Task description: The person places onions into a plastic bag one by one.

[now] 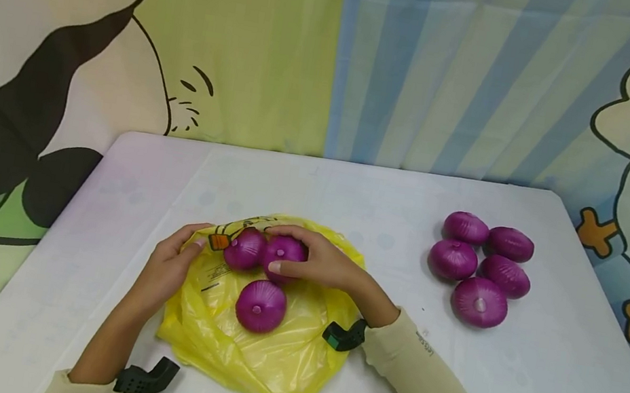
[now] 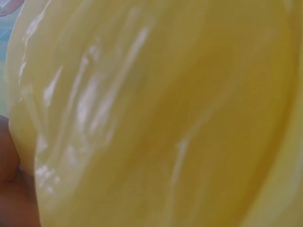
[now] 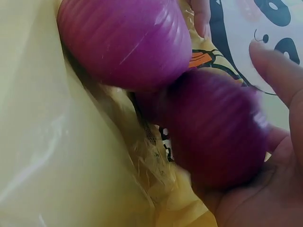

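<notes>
A yellow plastic bag (image 1: 289,357) lies spread on the table with three purple onions on it. My right hand (image 1: 333,267) grips the back right onion (image 1: 284,251), thumb in front and fingers over its top. Beside it sits the back left onion (image 1: 243,250), and the front onion (image 1: 261,307) lies nearer me. At the bag's left edge, my left hand (image 1: 165,272) holds the plastic, its thumb on top. Yellow plastic (image 2: 156,113) fills most of the left wrist view. In the right wrist view the gripped onion (image 3: 218,127) rests against my palm.
Several more purple onions (image 1: 480,302) stand in a cluster at the table's right. A white cloth (image 1: 388,201) covers the table. Behind it hangs a printed curtain (image 1: 241,40) with cartoon animals.
</notes>
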Demonstrator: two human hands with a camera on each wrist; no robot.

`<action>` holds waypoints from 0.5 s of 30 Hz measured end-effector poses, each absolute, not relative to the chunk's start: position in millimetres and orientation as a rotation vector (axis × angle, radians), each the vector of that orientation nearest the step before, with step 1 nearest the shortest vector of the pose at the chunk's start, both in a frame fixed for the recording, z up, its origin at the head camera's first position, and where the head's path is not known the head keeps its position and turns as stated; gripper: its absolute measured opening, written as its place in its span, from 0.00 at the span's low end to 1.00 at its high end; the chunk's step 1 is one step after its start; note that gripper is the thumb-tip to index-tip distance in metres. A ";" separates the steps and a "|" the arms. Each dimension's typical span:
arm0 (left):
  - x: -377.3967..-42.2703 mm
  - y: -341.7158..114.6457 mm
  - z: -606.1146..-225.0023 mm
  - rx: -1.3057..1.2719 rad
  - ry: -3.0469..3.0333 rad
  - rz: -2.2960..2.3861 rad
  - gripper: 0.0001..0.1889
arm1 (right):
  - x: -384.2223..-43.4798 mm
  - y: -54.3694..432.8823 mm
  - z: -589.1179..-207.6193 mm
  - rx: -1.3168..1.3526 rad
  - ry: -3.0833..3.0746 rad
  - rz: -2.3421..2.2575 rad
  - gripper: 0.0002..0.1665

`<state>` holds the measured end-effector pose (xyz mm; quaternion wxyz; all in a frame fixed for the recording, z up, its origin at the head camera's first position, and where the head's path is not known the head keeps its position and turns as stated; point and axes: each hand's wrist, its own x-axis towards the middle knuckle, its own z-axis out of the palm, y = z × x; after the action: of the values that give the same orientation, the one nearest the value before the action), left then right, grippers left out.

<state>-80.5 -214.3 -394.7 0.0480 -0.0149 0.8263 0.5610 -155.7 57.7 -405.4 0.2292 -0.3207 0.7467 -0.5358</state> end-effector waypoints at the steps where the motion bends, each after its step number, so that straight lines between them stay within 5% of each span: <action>1: -80.5 -214.5 -394.8 -0.043 2.519 1.712 0.22 | -155.7 58.1 -405.1 -0.888 2.074 -1.461 0.34; 15: -80.2 -215.6 -396.9 -0.060 2.514 1.700 0.22 | -154.3 59.5 -402.1 -1.060 2.062 -1.548 0.33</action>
<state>-80.2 -215.6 -396.9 0.0531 -0.0198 0.8270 0.5593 -154.3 59.5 -402.1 0.1762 -0.3743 0.7280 -0.5466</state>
